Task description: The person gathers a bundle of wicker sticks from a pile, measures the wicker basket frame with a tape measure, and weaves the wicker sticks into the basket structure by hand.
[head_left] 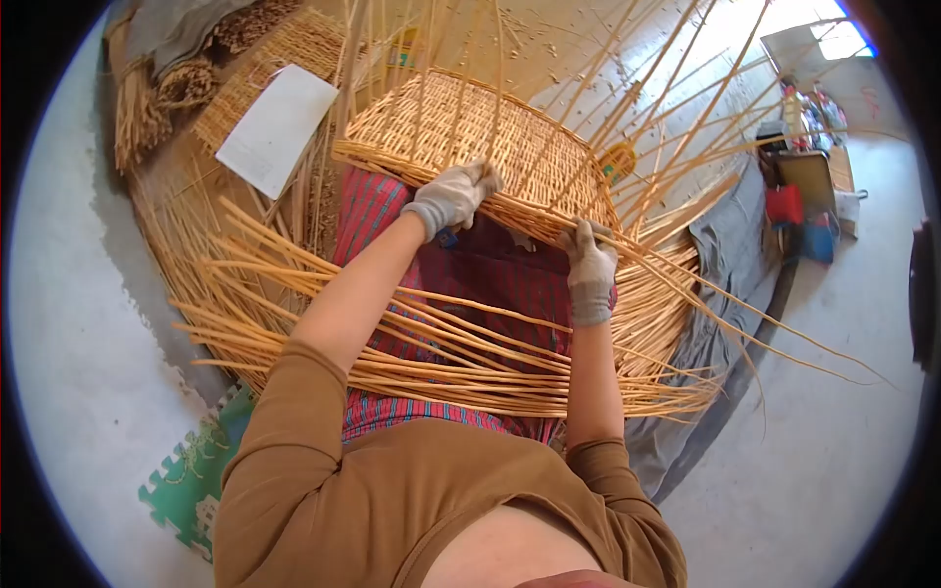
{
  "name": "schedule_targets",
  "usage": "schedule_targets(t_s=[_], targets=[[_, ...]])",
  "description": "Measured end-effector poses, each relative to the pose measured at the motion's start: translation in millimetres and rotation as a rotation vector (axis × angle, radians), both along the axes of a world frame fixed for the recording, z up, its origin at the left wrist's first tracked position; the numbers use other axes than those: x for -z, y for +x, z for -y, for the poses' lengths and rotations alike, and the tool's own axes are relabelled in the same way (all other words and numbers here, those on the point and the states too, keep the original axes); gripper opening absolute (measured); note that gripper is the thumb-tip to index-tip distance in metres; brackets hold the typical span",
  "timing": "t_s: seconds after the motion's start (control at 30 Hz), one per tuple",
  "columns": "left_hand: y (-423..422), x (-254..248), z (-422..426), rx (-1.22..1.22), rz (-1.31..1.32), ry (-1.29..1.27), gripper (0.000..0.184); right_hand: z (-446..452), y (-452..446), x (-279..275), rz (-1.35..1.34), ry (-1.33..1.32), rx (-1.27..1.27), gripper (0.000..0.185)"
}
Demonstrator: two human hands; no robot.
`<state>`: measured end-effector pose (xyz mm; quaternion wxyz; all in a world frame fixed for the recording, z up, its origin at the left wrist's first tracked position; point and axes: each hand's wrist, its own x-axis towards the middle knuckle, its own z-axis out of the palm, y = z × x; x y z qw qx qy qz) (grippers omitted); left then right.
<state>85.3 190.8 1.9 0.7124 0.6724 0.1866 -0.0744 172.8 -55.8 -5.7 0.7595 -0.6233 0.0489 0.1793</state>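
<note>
A woven wicker basket base (470,122) is tilted up in front of me, with long upright rods rising from its edges. My left hand (457,198), in a pale grey work glove, is closed on the near edge of the weave, left of its middle. At the near right corner, my gloved right hand (591,263) is closed around willow rods (676,269) that trail off to the right. Its fingertips are partly hidden against the rim. A bundle of loose willow rods (461,367) lies across my lap over a red checked cloth (372,211).
At the left lie a white sheet (276,129), a woven mat (270,73) and bundled sticks (186,83). A grey cloth (735,230) lies to the right beside piled rods. Farther right are a red container (784,204) and a blue one (819,238). Green foam mat (196,475) sits lower left.
</note>
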Motion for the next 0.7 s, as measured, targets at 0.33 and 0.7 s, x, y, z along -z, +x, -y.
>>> schedule_targets(t_s=[0.33, 0.7], targets=[[12, 38, 37, -0.35, 0.099, 0.37, 0.016, -132, 70, -92, 1.108, -0.916, -0.37, 0.047], [12, 10, 25, -0.247, -0.077, 0.348, 0.018, -86, 14, -17, 0.82, 0.204, 0.095, 0.025]])
